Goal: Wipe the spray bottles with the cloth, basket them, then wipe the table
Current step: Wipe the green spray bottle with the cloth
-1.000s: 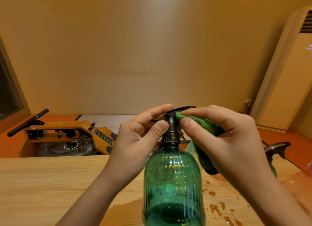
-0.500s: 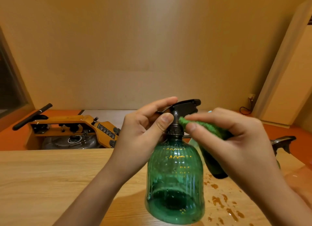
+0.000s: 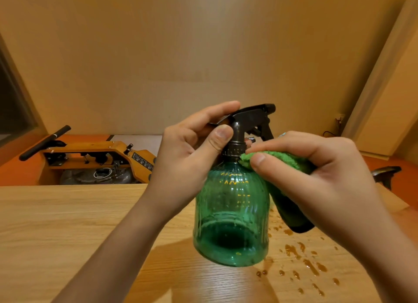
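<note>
Since a moment ago the fluffy green cloth (image 3: 279, 160) has slid down from the black trigger head to the collar and shoulder of the ribbed, translucent green plastic spray bottle (image 3: 233, 214), which is held tilted over the pale wooden tabletop (image 3: 67, 223), base turned toward the wearer. The left grip (image 3: 188, 159) is clasped round the bottle's neck under the trigger, while the right grip (image 3: 316, 174) pinches the cloth against the bottle. Amber-tinted droplets (image 3: 305, 262) speckle the tabletop at right.

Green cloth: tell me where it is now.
Head view, right of centre: the green cloth is pinched in the right hand, pressed against the shoulder of the green spray bottle, below its collar.
</note>
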{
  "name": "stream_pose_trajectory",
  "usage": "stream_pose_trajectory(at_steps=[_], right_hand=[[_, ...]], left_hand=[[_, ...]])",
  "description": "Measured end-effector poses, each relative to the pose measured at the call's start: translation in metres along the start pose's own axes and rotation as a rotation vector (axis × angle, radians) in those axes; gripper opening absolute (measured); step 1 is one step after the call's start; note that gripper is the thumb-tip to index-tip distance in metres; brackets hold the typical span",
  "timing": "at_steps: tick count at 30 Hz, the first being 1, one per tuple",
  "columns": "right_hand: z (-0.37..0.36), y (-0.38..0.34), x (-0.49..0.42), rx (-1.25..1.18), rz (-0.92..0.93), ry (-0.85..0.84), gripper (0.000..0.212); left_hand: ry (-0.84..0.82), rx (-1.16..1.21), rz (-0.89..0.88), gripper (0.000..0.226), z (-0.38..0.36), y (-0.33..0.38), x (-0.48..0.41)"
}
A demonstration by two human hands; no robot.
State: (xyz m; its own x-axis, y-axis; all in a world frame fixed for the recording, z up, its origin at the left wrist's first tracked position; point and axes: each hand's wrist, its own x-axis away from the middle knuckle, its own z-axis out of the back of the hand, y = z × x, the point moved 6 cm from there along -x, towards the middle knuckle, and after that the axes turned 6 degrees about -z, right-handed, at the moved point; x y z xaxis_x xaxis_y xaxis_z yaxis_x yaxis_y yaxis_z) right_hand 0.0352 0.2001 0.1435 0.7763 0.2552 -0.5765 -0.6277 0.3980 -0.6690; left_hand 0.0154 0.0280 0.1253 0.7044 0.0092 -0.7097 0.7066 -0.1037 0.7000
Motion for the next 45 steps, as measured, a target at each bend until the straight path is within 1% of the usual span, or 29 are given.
stream_pose_trajectory(at_steps=[3,7,10,12,14,16,17,18,21,24,26,27,30,33,39,42,45], right_hand=[[-0.001,-0.004,0.005,0.006,0.012,-0.016,0.011],[0.003,-0.004,0.005,0.021,-0.006,0.018,0.011],[0.007,-0.003,0.004,0.017,-0.023,0.101,0.01],[0.014,-0.003,0.005,-0.048,-0.048,0.182,0.005],[0.024,0.0,0.004,-0.109,-0.079,0.274,0.006],[0.033,0.004,0.002,-0.099,-0.115,0.341,0.007],[0.034,0.008,-0.001,-0.088,-0.146,0.341,0.007],[0.033,0.013,-0.004,-0.083,-0.192,0.312,0.011],[0.019,0.027,-0.009,-0.091,-0.319,0.104,0.027],[0.008,0.031,-0.009,-0.178,-0.354,-0.05,0.027],[0.01,0.03,-0.01,-0.156,-0.309,-0.091,0.034],[0.011,0.028,-0.01,-0.14,-0.269,-0.085,0.032],[0.017,0.019,-0.01,-0.129,-0.141,0.001,0.022],[0.015,0.015,-0.006,-0.064,-0.071,0.093,0.015],[0.004,0.008,0.004,0.07,0.023,0.289,0.021],[-0.002,0.004,0.006,0.096,0.062,0.34,0.016],[-0.006,-0.001,0.007,0.063,0.105,0.363,0.007]], left_hand=[[0.027,0.021,0.011,0.029,0.005,0.0,-0.001],[0.005,0.005,0.027,0.029,-0.001,-0.003,0.001],[0.0,0.037,0.045,0.031,-0.004,-0.004,0.002],[0.012,0.06,0.053,0.031,-0.003,-0.003,0.002],[0.022,0.075,0.059,0.031,-0.001,-0.003,0.001],[0.026,0.079,0.065,0.032,0.0,-0.003,0.001],[0.029,0.089,0.072,0.032,0.0,-0.003,0.001],[0.034,0.104,0.081,0.032,0.0,-0.003,0.001],[0.047,0.171,0.11,0.032,0.0,-0.003,0.0],[0.049,0.192,0.143,0.032,0.003,-0.003,-0.001],[0.039,0.182,0.166,0.032,0.005,-0.004,-0.001],[0.036,0.173,0.174,0.032,0.006,-0.005,-0.001],[0.062,0.117,0.159,0.03,0.01,-0.005,-0.002],[0.124,0.025,0.11,0.027,0.015,-0.005,-0.003],[0.201,-0.122,0.033,0.019,0.016,0.002,0.0],[0.199,-0.211,0.017,0.02,0.012,0.009,0.004],[0.183,-0.265,0.017,0.027,0.01,0.01,0.007]])
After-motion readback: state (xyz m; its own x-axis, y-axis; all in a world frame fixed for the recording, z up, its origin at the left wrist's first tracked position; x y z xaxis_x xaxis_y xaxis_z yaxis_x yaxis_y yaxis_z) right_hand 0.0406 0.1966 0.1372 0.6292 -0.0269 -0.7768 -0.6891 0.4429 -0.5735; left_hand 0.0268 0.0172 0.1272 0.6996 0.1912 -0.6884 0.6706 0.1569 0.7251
